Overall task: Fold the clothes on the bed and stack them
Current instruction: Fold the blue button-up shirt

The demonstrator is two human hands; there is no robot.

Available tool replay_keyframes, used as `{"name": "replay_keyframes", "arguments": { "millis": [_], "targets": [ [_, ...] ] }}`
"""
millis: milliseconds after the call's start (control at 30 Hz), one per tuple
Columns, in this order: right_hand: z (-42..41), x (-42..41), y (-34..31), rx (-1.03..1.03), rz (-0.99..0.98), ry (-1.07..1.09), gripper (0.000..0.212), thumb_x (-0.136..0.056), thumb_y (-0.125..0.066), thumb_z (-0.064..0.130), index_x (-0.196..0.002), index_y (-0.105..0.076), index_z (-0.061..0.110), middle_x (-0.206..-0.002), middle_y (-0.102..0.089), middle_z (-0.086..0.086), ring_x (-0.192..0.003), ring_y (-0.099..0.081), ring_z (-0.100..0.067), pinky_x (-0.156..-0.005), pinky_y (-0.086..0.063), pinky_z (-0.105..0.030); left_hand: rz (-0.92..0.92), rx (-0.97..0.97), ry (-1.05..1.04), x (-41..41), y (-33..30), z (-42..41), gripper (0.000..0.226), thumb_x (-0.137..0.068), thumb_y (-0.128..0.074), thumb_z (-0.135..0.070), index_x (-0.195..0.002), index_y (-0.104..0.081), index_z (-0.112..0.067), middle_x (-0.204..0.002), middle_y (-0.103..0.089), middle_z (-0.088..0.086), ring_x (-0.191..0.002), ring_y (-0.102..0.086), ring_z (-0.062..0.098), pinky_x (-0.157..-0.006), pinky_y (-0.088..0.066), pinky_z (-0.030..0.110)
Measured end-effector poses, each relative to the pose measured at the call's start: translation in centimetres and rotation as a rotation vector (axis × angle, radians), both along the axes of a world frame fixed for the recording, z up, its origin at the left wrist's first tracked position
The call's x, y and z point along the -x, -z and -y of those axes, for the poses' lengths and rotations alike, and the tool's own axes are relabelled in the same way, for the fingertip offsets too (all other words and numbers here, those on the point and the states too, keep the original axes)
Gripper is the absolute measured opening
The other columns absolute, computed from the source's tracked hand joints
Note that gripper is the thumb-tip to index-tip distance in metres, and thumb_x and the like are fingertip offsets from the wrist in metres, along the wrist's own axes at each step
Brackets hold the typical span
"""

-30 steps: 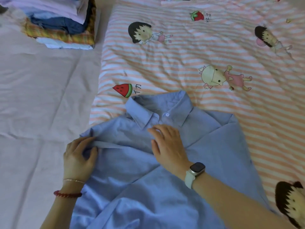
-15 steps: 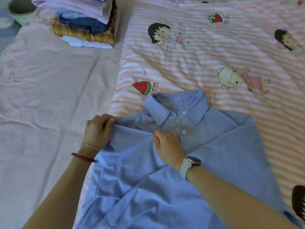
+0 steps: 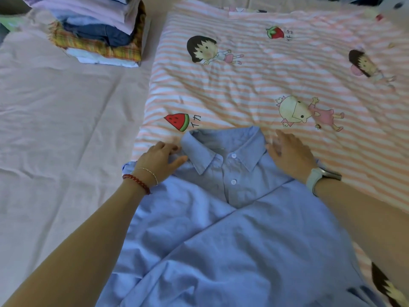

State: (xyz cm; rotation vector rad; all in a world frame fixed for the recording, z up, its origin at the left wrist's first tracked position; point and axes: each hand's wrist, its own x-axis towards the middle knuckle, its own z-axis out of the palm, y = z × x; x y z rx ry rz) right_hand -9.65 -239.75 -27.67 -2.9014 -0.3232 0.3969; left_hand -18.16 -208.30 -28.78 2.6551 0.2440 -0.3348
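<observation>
closest to me the blue shirt point(image 3: 232, 240) lies front-up on the bed, half on the striped quilt point(image 3: 276, 85) and half on the pink sheet point(image 3: 66, 129). its two sides are folded in so they cross below the buttons, and the collar point(image 3: 221, 147) points away from me.

my left hand point(image 3: 159, 160) rests on the shirt's shoulder just left of the collar. its fingers curl down at the shoulder edge with the thumb stretched toward the collar tip; i cannot tell whether they pinch the cloth or only press it. a red bead bracelet point(image 3: 137, 182) and a thin chain sit on that wrist.

my right hand point(image 3: 290, 154) lies flat on the other shoulder, just right of the collar, fingers straight and a bit blurred, tips reaching onto the quilt. it holds nothing. a watch point(image 3: 321, 178) is on that wrist.

beyond the collar the quilt shows a watermelon slice point(image 3: 178, 121) and cartoon children.

farthest off, at the upper left on the sheet, stands the stack point(image 3: 97, 32) of folded clothes, well apart from the shirt.
</observation>
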Motion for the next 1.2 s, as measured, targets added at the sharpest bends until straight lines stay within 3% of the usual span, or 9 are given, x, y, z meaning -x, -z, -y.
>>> {"name": "replay_keyframes", "arguments": {
  "millis": [67, 200, 300, 467, 567, 767, 933, 1067, 1200],
  "targets": [
    [1.0, -0.3, 0.0, -0.090, -0.112, -0.015, 0.031, -0.095, -0.039, 0.036, -0.075, -0.048, 0.014, -0.072, -0.052, -0.007, -0.075, -0.050, -0.032, -0.056, -0.033, -0.034, -0.080, -0.011, 0.004, -0.4, 0.3, 0.3, 0.035, -0.087, -0.052, -0.050, -0.106, -0.057, -0.021, -0.098, -0.058, 0.000, -0.093, -0.057, 0.025, -0.076, -0.044, 0.034],
    [1.0, 0.0, 0.0, -0.170, -0.243, -0.041, 0.022, -0.096, -0.045, 0.028, -0.090, -0.054, 0.010, -0.074, -0.052, -0.008, -0.071, -0.050, -0.028, -0.062, -0.035, -0.034, -0.212, 0.065, -0.062, -2.0, -0.1, 1.0, 0.047, -0.085, -0.045, -0.060, -0.068, -0.049, -0.017, -0.064, -0.052, 0.000, -0.062, -0.048, 0.020, -0.057, -0.035, 0.029],
    [0.8, 0.7, -0.8, -0.212, -0.111, -0.039, 0.026, -0.095, -0.048, 0.021, -0.071, -0.047, 0.011, -0.059, -0.043, -0.006, -0.062, -0.045, -0.029, -0.058, -0.031, -0.035, -0.203, 0.124, -0.125, -3.1, -0.9, 2.0, 0.052, -0.088, -0.049, -0.051, -0.054, -0.040, -0.014, -0.055, -0.041, 0.004, -0.057, -0.040, 0.023, -0.052, -0.028, 0.030],
    [1.4, 3.6, -4.1, -0.196, 0.250, -0.156, 0.016, -0.094, -0.053, 0.017, -0.094, -0.064, 0.006, -0.064, -0.057, -0.013, -0.057, -0.052, -0.035, -0.049, -0.033, -0.034, 0.246, 0.197, -0.171, -1.1, -3.7, 3.2, 0.034, -0.089, -0.059, -0.026, -0.064, -0.040, -0.015, -0.052, -0.035, -0.004, -0.061, -0.039, 0.026, -0.055, -0.020, 0.031],
    [2.7, 7.4, -6.0, -0.184, 0.479, -0.237, 0.013, -0.087, -0.059, 0.010, -0.080, -0.065, 0.001, -0.052, -0.054, -0.013, -0.041, -0.050, -0.031, -0.039, -0.033, -0.031, 0.489, 0.130, -0.104, 3.8, -6.0, 4.7, 0.035, -0.090, -0.058, -0.029, -0.067, -0.045, -0.006, -0.050, -0.031, -0.006, -0.052, -0.035, 0.020, -0.053, -0.023, 0.028],
    [6.2, 16.4, -6.7, -0.212, 0.573, -0.422, 0.059, -0.101, -0.022, 0.030, -0.071, -0.064, 0.001, -0.050, -0.052, -0.008, -0.038, -0.050, -0.024, -0.039, -0.031, -0.019, 0.713, -0.038, 0.166, 15.7, -7.6, 6.7, 0.033, -0.098, -0.029, -0.039, -0.083, -0.042, -0.012, -0.053, -0.056, 0.013, -0.036, -0.051, 0.026, -0.034, -0.036, 0.024],
    [10.3, 25.2, -5.7, -0.216, 0.455, -0.491, 0.039, -0.101, -0.016, 0.032, -0.091, -0.047, 0.012, -0.067, -0.063, -0.012, -0.049, -0.060, -0.027, -0.040, -0.044, -0.025, 0.664, -0.063, 0.384, 26.4, -6.8, 7.0, 0.026, -0.100, -0.028, -0.031, -0.084, -0.040, -0.015, -0.069, -0.052, 0.005, -0.037, -0.050, 0.022, -0.032, -0.032, 0.022],
    [12.7, 31.9, -5.0, -0.191, 0.440, -0.555, 0.010, -0.091, -0.035, 0.014, -0.090, -0.046, 0.014, -0.069, -0.063, -0.011, -0.051, -0.059, -0.028, -0.046, -0.048, -0.029, 0.538, -0.037, 0.402, 33.5, -5.4, 8.2, 0.028, -0.101, -0.026, -0.031, -0.084, -0.043, -0.016, -0.082, -0.040, -0.003, -0.043, -0.055, 0.019, -0.034, -0.039, 0.022],
    [14.3, 35.5, -4.6, -0.073, 0.242, -0.553, 0.032, -0.070, -0.039, 0.014, -0.083, -0.069, 0.013, -0.075, -0.063, -0.008, -0.063, -0.062, -0.029, -0.065, -0.031, -0.034, 0.296, -0.038, 0.502, 36.7, -4.9, 8.1, 0.034, -0.086, -0.041, -0.031, -0.071, -0.068, -0.019, -0.078, -0.064, 0.005, -0.063, -0.063, 0.024, -0.067, -0.039, 0.030]
  ]
}}
